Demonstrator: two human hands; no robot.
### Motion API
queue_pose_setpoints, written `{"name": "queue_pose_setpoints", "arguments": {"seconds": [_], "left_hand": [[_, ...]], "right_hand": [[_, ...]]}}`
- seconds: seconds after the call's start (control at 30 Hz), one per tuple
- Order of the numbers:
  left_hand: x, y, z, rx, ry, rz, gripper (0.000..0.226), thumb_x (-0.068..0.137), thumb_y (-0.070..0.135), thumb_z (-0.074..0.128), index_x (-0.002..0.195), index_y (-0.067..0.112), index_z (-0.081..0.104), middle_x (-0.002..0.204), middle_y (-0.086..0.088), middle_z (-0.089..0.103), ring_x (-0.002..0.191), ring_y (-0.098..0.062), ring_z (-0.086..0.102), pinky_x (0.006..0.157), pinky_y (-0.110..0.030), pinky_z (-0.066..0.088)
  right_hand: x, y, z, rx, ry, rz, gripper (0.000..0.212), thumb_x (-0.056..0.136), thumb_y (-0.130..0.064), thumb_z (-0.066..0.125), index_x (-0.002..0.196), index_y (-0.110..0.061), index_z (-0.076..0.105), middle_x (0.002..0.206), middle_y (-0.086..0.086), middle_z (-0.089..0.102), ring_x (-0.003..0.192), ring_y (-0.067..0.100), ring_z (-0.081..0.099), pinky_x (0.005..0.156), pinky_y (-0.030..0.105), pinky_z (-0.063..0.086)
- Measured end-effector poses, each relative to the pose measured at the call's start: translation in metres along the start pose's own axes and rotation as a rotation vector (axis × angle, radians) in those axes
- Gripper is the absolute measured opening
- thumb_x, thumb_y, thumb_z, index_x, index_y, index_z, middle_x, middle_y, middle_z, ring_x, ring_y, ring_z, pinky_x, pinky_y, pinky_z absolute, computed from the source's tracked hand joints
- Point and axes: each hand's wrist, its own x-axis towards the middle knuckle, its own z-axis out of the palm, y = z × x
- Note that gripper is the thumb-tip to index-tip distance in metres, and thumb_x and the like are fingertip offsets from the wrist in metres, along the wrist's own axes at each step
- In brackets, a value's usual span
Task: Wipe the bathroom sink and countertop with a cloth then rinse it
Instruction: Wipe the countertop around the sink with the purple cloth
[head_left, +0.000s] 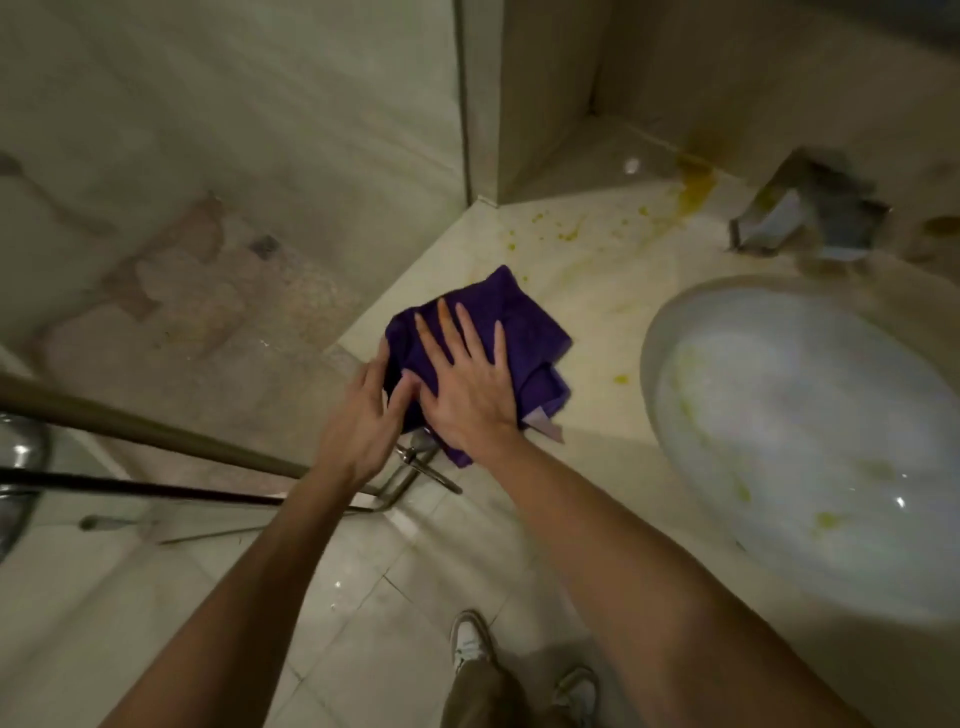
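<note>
Head view, looking down. Pale beige polished stone countertop (587, 312) fills the centre and right of frame, w/ an oval white ceramic sink basin (810, 441) set into it; all positions below are given rel. to this basin. Basin inner wall carries yellow-green smears on its left side and near its front. Behind the basin, at the wall: square-bodied brushed-metal faucet (810, 213), blurred. Left of the basin, at the countertop's left edge: folded dark purple terry cloth (498, 322), lying flat on the stone, one pale corner tag showing at its near side, its near-left part overhanging the edge. Right hand (467, 384) rests palm-down on the cloth, fingers spread and straight, pressing rather than clasping; nothing is clenched. Left hand (363, 421), further left of the basin, has fingertips touching the cloth's left edge, fingers loosely extended, not closed round anything. Yellow-orange spatter stains (696, 182) lie on the stone behind and left of the basin, densest at the wall joint, w/ scattered drops toward the cloth; one separate yellow drop (621, 379) sits just beside the basin's left rim. Below the countertop edge, left of the basin: chrome tube rail (405, 478). Tiled floor in front of the basin shows two pale sneakers (470, 644).
</note>
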Motion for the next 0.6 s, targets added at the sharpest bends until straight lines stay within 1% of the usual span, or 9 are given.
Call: {"name": "queue_pose_setpoints", "arguments": {"seconds": [0.07, 0.17, 0.23, 0.3, 0.4, 0.43, 0.5, 0.6], "left_hand": [[0.004, 0.000, -0.003, -0.026, 0.007, 0.011, 0.071, 0.101, 0.061, 0.035, 0.161, 0.035, 0.007, 0.155, -0.006, 0.040, 0.135, -0.025, 0.049, 0.106, -0.042, 0.041], [0.004, -0.003, -0.011, -0.061, -0.034, 0.007, 0.073, 0.102, 0.057, 0.038, 0.162, 0.033, 0.004, 0.163, -0.005, 0.029, 0.144, -0.025, 0.040, 0.114, -0.046, 0.037], [-0.003, -0.006, -0.017, -0.030, -0.026, 0.059, 0.071, 0.103, 0.054, 0.038, 0.162, 0.029, 0.007, 0.167, -0.003, 0.020, 0.149, -0.023, 0.033, 0.117, -0.046, 0.035], [-0.003, -0.009, -0.025, 0.008, -0.063, 0.066, 0.068, 0.104, 0.050, 0.038, 0.162, 0.024, 0.014, 0.169, -0.002, 0.015, 0.153, -0.021, 0.024, 0.121, -0.045, 0.028], [0.006, -0.011, -0.030, 0.199, -0.117, 0.073, 0.060, 0.106, 0.045, 0.035, 0.160, 0.019, 0.026, 0.170, -0.002, 0.013, 0.156, -0.021, 0.013, 0.126, -0.048, 0.018], [0.010, -0.009, -0.031, 0.227, -0.124, 0.071, 0.059, 0.106, 0.045, 0.034, 0.159, 0.019, 0.027, 0.170, -0.002, 0.013, 0.156, -0.021, 0.012, 0.126, -0.050, 0.018], [0.017, -0.004, -0.035, 0.222, -0.143, 0.042, 0.059, 0.106, 0.047, 0.033, 0.159, 0.020, 0.029, 0.168, -0.002, 0.019, 0.155, -0.023, 0.018, 0.124, -0.051, 0.020], [0.022, 0.000, -0.041, 0.205, -0.145, 0.025, 0.060, 0.106, 0.051, 0.031, 0.159, 0.024, 0.028, 0.161, -0.006, 0.033, 0.145, -0.027, 0.038, 0.119, -0.051, 0.031]], "right_hand": [[0.026, -0.006, 0.005, -0.021, -0.004, -0.006, 0.068, 0.102, -0.062, 0.015, 0.161, -0.029, 0.008, 0.170, 0.002, 0.006, 0.156, 0.022, 0.000, 0.122, 0.058, 0.006], [0.028, -0.003, 0.005, -0.017, -0.002, -0.027, 0.068, 0.102, -0.062, 0.016, 0.161, -0.029, 0.012, 0.170, 0.002, 0.010, 0.156, 0.022, 0.005, 0.122, 0.057, 0.010], [0.008, 0.004, 0.004, -0.009, 0.018, -0.046, 0.067, 0.102, -0.062, 0.020, 0.160, -0.030, 0.014, 0.169, 0.002, 0.014, 0.156, 0.022, 0.008, 0.122, 0.056, 0.013], [-0.027, 0.015, 0.000, 0.010, 0.026, -0.049, 0.066, 0.103, -0.061, 0.022, 0.161, -0.031, 0.013, 0.169, 0.000, 0.012, 0.156, 0.021, 0.008, 0.122, 0.054, 0.013], [-0.090, 0.037, -0.002, -0.026, -0.015, -0.040, 0.067, 0.103, -0.061, 0.022, 0.161, -0.031, 0.007, 0.170, -0.001, 0.007, 0.156, 0.021, 0.006, 0.122, 0.054, 0.015], [-0.105, 0.042, -0.002, -0.045, -0.030, -0.027, 0.067, 0.103, -0.062, 0.021, 0.161, -0.032, 0.005, 0.170, -0.001, 0.006, 0.156, 0.021, 0.005, 0.122, 0.054, 0.015], [-0.119, 0.046, -0.002, -0.068, -0.043, 0.002, 0.068, 0.103, -0.063, 0.020, 0.161, -0.032, 0.001, 0.170, -0.001, 0.004, 0.156, 0.021, 0.004, 0.122, 0.055, 0.017], [-0.110, 0.034, -0.003, -0.072, -0.046, 0.058, 0.069, 0.102, -0.064, 0.018, 0.161, -0.031, 0.004, 0.170, 0.001, 0.007, 0.156, 0.023, 0.005, 0.122, 0.057, 0.015]]}}
